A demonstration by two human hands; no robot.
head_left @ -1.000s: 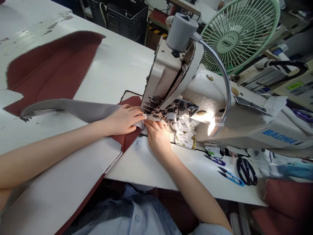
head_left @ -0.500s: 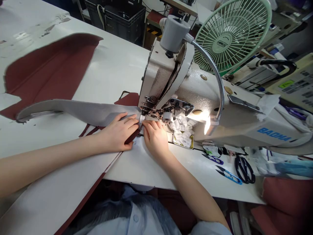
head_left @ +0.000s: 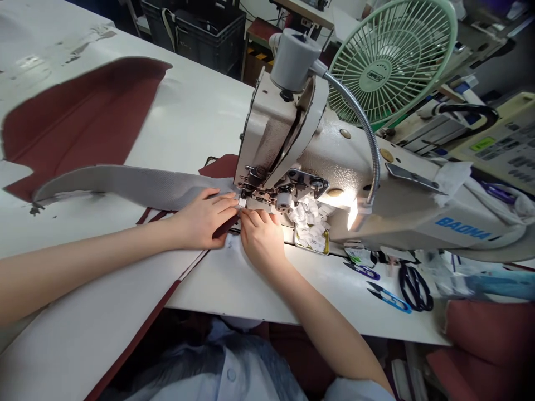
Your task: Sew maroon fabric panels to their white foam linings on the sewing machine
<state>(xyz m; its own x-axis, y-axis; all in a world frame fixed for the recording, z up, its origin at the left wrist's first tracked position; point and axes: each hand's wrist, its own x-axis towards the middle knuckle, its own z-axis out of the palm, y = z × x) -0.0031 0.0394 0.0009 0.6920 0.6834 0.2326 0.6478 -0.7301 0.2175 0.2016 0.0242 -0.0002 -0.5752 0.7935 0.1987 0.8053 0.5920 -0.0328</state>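
My left hand (head_left: 207,219) lies with fingers pressed on the grey mesh fabric (head_left: 137,186) and dark red fabric (head_left: 81,120) just left of the presser foot (head_left: 251,196) of the white sewing machine (head_left: 334,161). My right hand (head_left: 261,236) sits right in front of the foot, fingertips pinching a small white label (head_left: 241,203) at the fabric edge. The grey strip runs left from the needle across the white table (head_left: 200,111). A pale lining panel (head_left: 96,312) hangs over the near edge under my left forearm.
A tin of white labels (head_left: 311,234) sits under the machine arm beside the lit gooseneck lamp (head_left: 355,214). Blue thread snips (head_left: 388,298), purple snips (head_left: 363,271) and black scissors (head_left: 413,287) lie at right. A green fan (head_left: 388,55) stands behind; black crates (head_left: 196,28) are beyond the table.
The grey strip and red fabric have fed further left and back past the needle. Both hands shifted slightly left with the fabric and stay at the presser foot.
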